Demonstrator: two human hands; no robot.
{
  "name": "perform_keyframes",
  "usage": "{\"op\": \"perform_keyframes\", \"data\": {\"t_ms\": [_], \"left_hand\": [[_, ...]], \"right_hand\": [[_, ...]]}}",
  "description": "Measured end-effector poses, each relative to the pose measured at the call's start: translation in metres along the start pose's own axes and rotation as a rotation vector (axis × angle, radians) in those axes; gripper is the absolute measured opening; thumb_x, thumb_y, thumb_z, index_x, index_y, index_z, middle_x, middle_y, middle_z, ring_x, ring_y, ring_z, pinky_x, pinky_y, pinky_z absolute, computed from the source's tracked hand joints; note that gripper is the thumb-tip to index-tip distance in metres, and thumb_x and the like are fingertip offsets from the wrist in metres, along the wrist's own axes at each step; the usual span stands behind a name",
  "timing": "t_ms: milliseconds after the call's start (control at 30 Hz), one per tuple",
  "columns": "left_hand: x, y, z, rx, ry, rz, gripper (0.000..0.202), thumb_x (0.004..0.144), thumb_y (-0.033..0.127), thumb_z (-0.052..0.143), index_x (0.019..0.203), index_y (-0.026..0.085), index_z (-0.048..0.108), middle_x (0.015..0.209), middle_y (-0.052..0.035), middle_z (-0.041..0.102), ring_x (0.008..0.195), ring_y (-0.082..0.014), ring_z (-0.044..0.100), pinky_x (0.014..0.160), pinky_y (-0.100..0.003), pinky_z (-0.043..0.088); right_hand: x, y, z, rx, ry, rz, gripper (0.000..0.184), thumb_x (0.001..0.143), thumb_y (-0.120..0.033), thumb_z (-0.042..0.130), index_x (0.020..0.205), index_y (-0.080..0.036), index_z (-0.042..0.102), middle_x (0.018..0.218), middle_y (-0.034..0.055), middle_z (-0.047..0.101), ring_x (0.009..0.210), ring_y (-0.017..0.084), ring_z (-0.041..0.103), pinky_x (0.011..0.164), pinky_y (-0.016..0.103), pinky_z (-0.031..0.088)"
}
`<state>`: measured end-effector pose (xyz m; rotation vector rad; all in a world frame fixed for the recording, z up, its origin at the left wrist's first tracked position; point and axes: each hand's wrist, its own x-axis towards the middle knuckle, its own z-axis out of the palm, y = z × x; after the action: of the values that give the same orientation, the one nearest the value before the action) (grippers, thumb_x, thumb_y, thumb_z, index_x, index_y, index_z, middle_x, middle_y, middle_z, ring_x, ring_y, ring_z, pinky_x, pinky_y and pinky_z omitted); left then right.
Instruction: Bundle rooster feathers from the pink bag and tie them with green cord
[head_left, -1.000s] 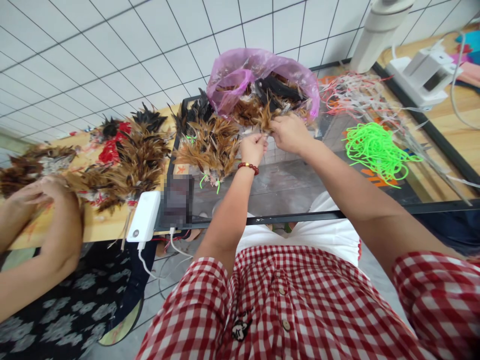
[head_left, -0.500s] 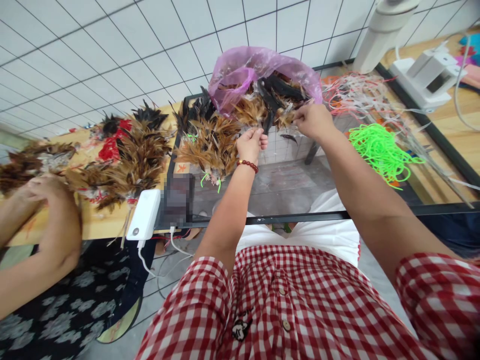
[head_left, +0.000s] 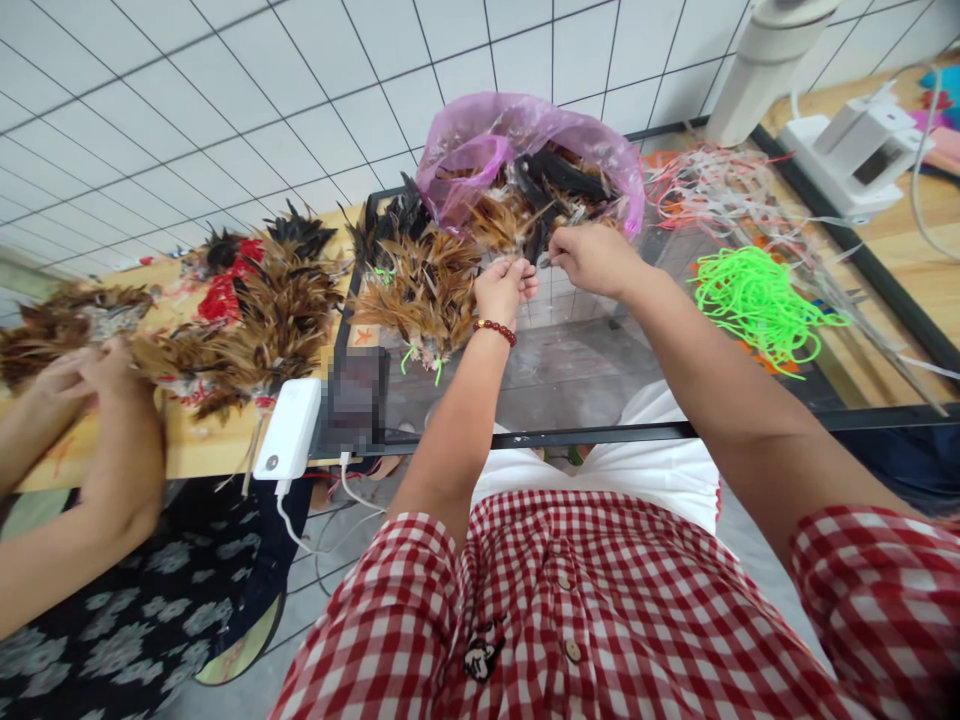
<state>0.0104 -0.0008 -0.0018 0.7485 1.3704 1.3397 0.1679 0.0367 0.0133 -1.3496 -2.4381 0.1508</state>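
Observation:
My left hand (head_left: 504, 288), with a bracelet of dark red beads at the wrist, is closed on brown and black feathers (head_left: 501, 222) that fan upward from its fingertips. Close to its right, my right hand (head_left: 596, 260) has thumb and fingers pinched together; what lies between them is too small to make out. Just behind both hands a purple plastic bag (head_left: 525, 112) stands open with more brown and black feathers in it. A large brown feather bunch (head_left: 427, 285) with green ties lies left of my left hand.
On the glass tabletop's right side lie bright green cords (head_left: 757, 300) and white and red strips (head_left: 712, 185). A white power bank (head_left: 289, 428) sits at the left front edge. Beyond it, a co-worker's hands (head_left: 82, 372) are among feather bunches (head_left: 281, 310). A white charger block (head_left: 847, 160) stands right.
My right hand has moved left and slightly down from the bag's opening, close to my left hand. My left hand has barely moved. A loose dark feather on the glass no longer shows.

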Motion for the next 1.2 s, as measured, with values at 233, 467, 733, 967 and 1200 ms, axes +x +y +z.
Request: {"op": "perform_keyframes", "data": {"t_ms": [233, 467, 733, 967, 1200], "left_hand": [[-0.002, -0.002, 0.002, 0.103, -0.052, 0.017, 0.025, 0.095, 0.013, 0.057, 0.070, 0.015, 0.059, 0.058, 0.0026, 0.063, 0.047, -0.0050, 0.057, 0.053, -0.017, 0.046], [-0.006, -0.002, 0.003, 0.175, -0.155, -0.012, 0.028, 0.093, 0.011, 0.061, 0.064, 0.014, 0.059, 0.055, 0.0023, 0.061, 0.045, -0.0044, 0.054, 0.052, -0.018, 0.044], [-0.004, 0.002, -0.009, -0.126, -0.296, -0.164, 0.014, 0.096, 0.023, 0.062, 0.086, 0.015, 0.068, 0.092, -0.0046, 0.077, 0.085, -0.0097, 0.072, 0.088, -0.024, 0.056], [-0.001, 0.001, -0.009, -0.180, -0.226, -0.184, 0.014, 0.092, 0.028, 0.070, 0.100, 0.018, 0.072, 0.092, -0.0050, 0.078, 0.092, -0.0120, 0.073, 0.093, -0.027, 0.058], [-0.004, 0.005, -0.007, -0.158, -0.122, -0.143, 0.019, 0.088, 0.034, 0.075, 0.096, 0.018, 0.072, 0.081, -0.0022, 0.074, 0.076, -0.0071, 0.070, 0.076, -0.018, 0.056]], "right_hand": [[-0.001, -0.010, -0.003, -0.078, 0.055, -0.152, 0.028, 0.095, -0.021, 0.045, 0.108, -0.016, 0.069, 0.105, 0.0157, 0.071, 0.101, 0.031, 0.061, 0.085, 0.042, 0.038], [0.002, -0.007, 0.004, -0.096, 0.055, -0.210, 0.026, 0.094, -0.022, 0.047, 0.106, -0.014, 0.068, 0.101, 0.0165, 0.071, 0.099, 0.032, 0.061, 0.084, 0.042, 0.039], [0.000, 0.005, 0.005, 0.108, 0.231, -0.040, 0.034, 0.098, -0.036, 0.046, 0.127, -0.024, 0.060, 0.117, 0.0126, 0.067, 0.104, 0.031, 0.061, 0.087, 0.044, 0.045], [-0.007, -0.015, 0.001, 0.126, 0.127, -0.106, 0.055, 0.092, -0.047, 0.060, 0.139, -0.022, 0.049, 0.124, 0.0140, 0.060, 0.116, 0.032, 0.055, 0.095, 0.044, 0.043], [-0.002, 0.008, -0.003, 0.102, 0.196, 0.119, 0.040, 0.096, -0.040, 0.057, 0.129, -0.017, 0.058, 0.126, 0.0185, 0.060, 0.116, 0.033, 0.056, 0.095, 0.045, 0.043]]}}
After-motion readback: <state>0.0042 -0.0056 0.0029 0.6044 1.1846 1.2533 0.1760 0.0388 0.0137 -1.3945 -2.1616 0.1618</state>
